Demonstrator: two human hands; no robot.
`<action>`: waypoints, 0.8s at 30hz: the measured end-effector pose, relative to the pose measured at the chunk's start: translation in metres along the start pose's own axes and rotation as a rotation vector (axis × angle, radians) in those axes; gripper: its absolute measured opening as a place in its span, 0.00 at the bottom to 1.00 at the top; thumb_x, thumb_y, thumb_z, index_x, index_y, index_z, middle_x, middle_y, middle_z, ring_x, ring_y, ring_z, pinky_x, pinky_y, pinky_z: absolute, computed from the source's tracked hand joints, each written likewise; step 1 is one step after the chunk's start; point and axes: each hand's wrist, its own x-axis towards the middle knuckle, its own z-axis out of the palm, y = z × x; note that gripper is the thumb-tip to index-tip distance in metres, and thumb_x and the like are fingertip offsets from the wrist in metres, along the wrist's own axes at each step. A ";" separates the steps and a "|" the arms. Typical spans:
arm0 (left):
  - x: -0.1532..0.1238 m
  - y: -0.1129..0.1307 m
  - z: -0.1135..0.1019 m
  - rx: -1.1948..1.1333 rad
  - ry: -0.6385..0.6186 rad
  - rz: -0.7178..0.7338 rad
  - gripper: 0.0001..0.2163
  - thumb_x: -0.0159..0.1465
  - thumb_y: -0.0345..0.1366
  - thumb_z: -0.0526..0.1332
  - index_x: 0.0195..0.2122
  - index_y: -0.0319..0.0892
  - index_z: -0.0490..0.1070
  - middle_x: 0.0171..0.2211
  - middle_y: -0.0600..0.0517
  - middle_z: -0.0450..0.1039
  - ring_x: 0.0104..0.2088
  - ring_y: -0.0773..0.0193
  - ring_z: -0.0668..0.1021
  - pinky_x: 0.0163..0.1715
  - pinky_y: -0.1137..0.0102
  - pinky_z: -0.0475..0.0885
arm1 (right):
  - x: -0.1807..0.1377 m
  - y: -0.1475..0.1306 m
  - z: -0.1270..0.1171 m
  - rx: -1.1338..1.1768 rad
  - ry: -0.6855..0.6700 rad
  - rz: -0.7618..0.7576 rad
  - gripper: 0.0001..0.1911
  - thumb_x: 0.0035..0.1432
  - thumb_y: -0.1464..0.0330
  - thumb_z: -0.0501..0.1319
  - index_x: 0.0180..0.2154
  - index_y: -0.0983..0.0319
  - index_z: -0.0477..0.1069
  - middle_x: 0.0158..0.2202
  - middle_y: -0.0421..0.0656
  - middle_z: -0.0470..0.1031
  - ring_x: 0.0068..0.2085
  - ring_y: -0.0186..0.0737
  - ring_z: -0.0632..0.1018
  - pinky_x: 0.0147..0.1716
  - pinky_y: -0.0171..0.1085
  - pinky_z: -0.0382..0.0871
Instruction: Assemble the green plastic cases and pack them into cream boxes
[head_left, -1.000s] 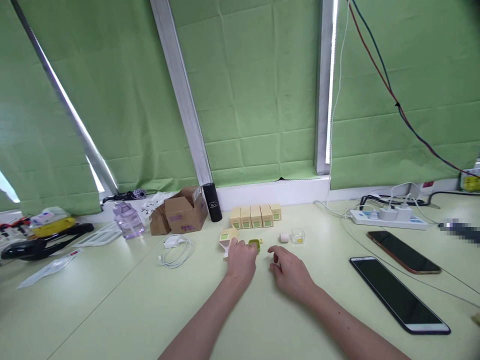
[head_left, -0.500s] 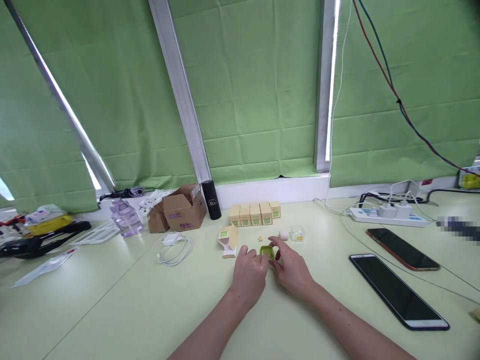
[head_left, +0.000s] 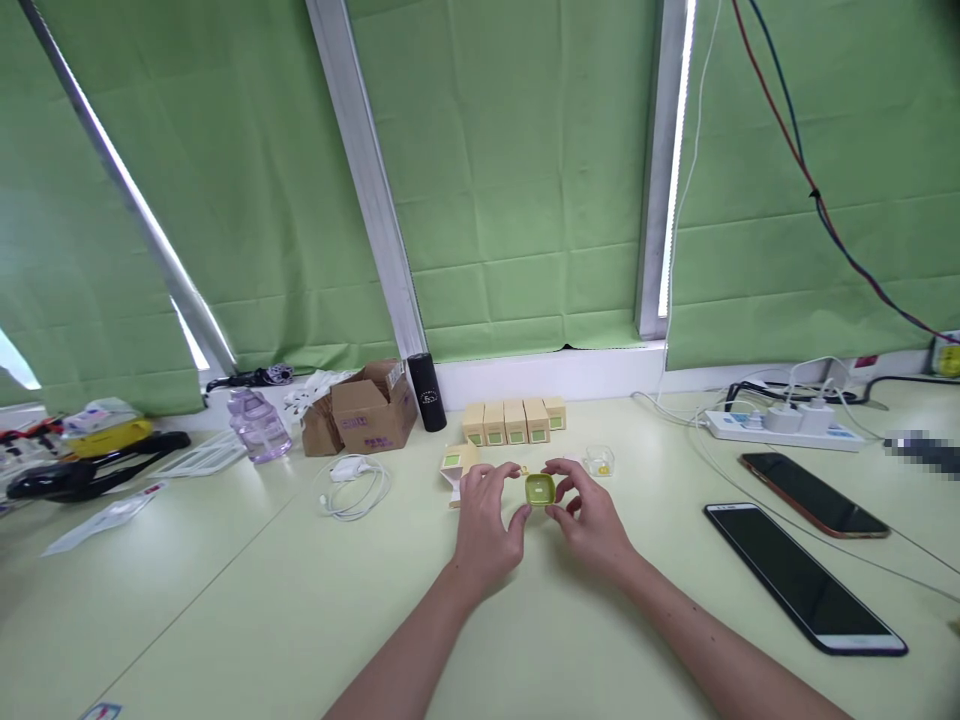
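Note:
A small green square dish (head_left: 540,489) with a raised rim is tilted toward me between my hands. My right hand (head_left: 592,515) grips it along its right side, index finger at the upper corner and thumb at the lower. My left hand (head_left: 484,525) is at its left, thumb and index finger spread apart. The left thumb tip is at or very near the dish's lower left corner; contact is unclear. Just beyond the left index fingertip lies a tiny yellow piece (head_left: 524,470). An opened cardboard box (head_left: 456,460) is partly hidden behind my left hand.
Several small tan boxes (head_left: 516,422) stand in a row at the back. A clear little container (head_left: 599,461) lies right of them. Phones (head_left: 806,578), a power strip (head_left: 784,428) and cables occupy the right. Leftward are a coiled white charger (head_left: 352,488), a carton (head_left: 373,410) and a purple bottle (head_left: 259,427).
The left fingers, curled at the dish before, have spread and moved to its left side. The dish is raised slightly and faces me more. My view has shifted a little.

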 end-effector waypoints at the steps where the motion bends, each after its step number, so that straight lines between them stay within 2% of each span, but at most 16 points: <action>1: -0.001 0.001 0.001 -0.016 -0.018 -0.004 0.22 0.62 0.28 0.63 0.57 0.48 0.65 0.51 0.45 0.72 0.52 0.48 0.71 0.52 0.52 0.67 | 0.000 -0.001 0.000 0.012 0.004 -0.002 0.25 0.56 0.73 0.59 0.55 0.53 0.65 0.56 0.44 0.74 0.41 0.41 0.78 0.35 0.41 0.76; 5: -0.002 0.004 0.002 -0.045 -0.055 0.007 0.23 0.62 0.27 0.62 0.57 0.48 0.65 0.51 0.44 0.71 0.53 0.48 0.70 0.52 0.51 0.68 | -0.002 -0.006 0.000 0.039 0.012 -0.014 0.25 0.56 0.73 0.59 0.56 0.53 0.64 0.54 0.44 0.75 0.41 0.41 0.78 0.35 0.40 0.75; 14: -0.002 0.003 0.003 -0.095 -0.001 0.081 0.19 0.65 0.25 0.59 0.55 0.48 0.67 0.52 0.45 0.75 0.55 0.48 0.70 0.53 0.51 0.70 | -0.003 -0.010 0.000 0.085 0.026 -0.051 0.32 0.55 0.73 0.61 0.60 0.53 0.57 0.53 0.47 0.76 0.41 0.41 0.78 0.34 0.40 0.76; 24: -0.001 0.006 0.001 -0.108 0.018 0.086 0.18 0.65 0.25 0.59 0.55 0.47 0.67 0.50 0.45 0.74 0.54 0.50 0.71 0.52 0.53 0.71 | -0.004 -0.011 -0.001 0.108 0.031 -0.060 0.29 0.58 0.71 0.61 0.60 0.53 0.58 0.53 0.47 0.76 0.41 0.42 0.78 0.35 0.40 0.76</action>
